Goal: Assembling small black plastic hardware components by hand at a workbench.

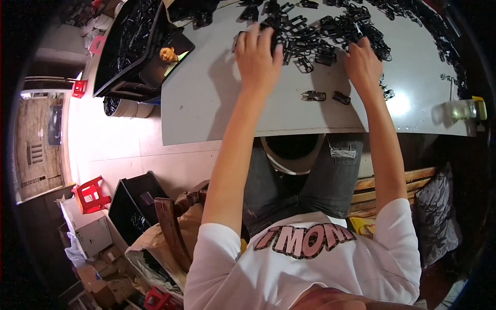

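Small black clip-like plastic pieces [323, 51] lie heaped across the far middle of the grey table. At the heap's left edge, my left hand [257, 57] reaches down with its fingers stretched out and thumb apart, dark pieces showing around the fingertips. My right hand [363, 64] is at the heap's right side, its fingers curled and pressed together; a thin shiny dark thing [358, 30] shows just beyond them, and what they grip is hidden. Nearer me, between my forearms, two pieces lie apart from the heap: a lighter-looking clip [313, 96] and a dark clip [341, 97].
A large black crate [129, 88] full of black pieces stands left of the table [201, 124], a lit phone screen [173, 57] against its side. More pieces [447, 51] line the right edge, near a clear container [462, 109]. A red stool [91, 195] stands on the floor.
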